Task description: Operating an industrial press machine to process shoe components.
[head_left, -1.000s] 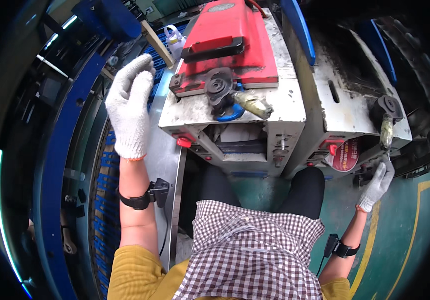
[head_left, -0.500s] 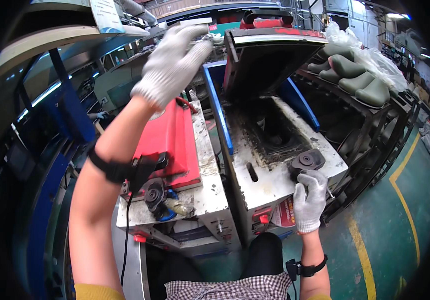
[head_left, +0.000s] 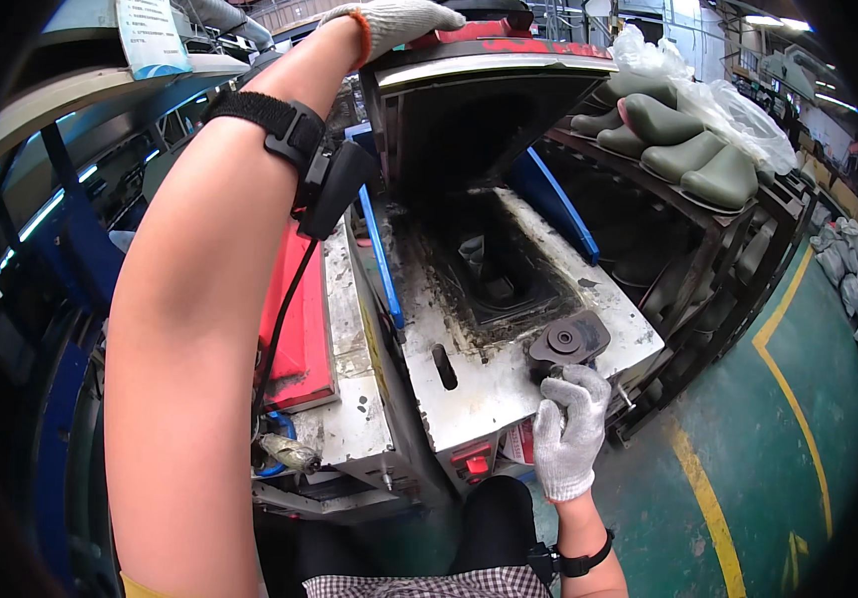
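My left hand (head_left: 401,24), in a white knit glove with an orange cuff, reaches up to the red top (head_left: 474,36) of the raised lid (head_left: 489,100). Its fingers lie stretched out along the lid's top edge. Under the lid, the pale machine bench (head_left: 484,384) holds a dark, grimy recess (head_left: 497,289) with a hollow in it. At the bench's front right corner sits a dark fitting (head_left: 570,339) with a round hub. My gloved right hand (head_left: 568,429) curls its fingers against the near underside of this fitting; the fingertips are partly hidden.
Blue side plates (head_left: 555,206) flank the recess. A second machine with a red cover (head_left: 299,319) stands to the left, partly behind my left arm. Green clogs (head_left: 693,154) and clear plastic (head_left: 738,115) lie on a rack at right. Yellow lines (head_left: 708,498) mark the green floor.
My left hand has moved up and right, from above the red-covered machine onto the lid's top. My right hand stays at the dark fitting. The view has shifted slightly.
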The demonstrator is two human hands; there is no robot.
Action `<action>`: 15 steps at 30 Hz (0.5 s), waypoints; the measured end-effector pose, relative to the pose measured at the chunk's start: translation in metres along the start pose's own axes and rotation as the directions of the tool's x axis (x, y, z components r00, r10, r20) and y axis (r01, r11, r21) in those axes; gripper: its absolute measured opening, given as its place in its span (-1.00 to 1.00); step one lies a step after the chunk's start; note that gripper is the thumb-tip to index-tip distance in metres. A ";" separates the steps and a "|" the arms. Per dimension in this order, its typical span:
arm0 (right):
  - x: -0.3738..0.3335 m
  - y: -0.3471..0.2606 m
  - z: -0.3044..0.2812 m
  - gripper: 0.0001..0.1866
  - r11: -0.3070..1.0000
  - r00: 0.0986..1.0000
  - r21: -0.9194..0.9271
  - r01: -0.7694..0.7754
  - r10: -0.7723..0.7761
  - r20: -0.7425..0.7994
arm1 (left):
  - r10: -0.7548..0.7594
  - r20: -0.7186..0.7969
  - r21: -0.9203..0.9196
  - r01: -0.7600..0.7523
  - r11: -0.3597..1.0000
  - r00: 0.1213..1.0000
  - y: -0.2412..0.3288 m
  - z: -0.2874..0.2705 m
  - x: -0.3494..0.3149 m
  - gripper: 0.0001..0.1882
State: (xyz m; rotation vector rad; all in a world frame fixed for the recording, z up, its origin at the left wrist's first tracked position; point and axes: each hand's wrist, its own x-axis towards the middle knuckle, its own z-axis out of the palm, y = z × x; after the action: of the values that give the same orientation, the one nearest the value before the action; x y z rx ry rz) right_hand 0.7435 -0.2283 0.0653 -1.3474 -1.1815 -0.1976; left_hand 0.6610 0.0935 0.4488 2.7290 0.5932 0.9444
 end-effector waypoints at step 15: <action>-0.005 0.005 0.008 -0.72 0.999 0.996 0.047 0.005 -0.001 -0.089 | 0.205 -0.314 0.317 -0.101 0.943 0.927 0.035 0.150 -0.138 -0.48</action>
State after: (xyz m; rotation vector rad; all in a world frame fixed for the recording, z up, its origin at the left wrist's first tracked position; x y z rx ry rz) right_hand 0.7402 -0.2233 0.0569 -1.2828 -1.1075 -0.2283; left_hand 0.6671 -0.0052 0.2672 2.9250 0.6269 1.5068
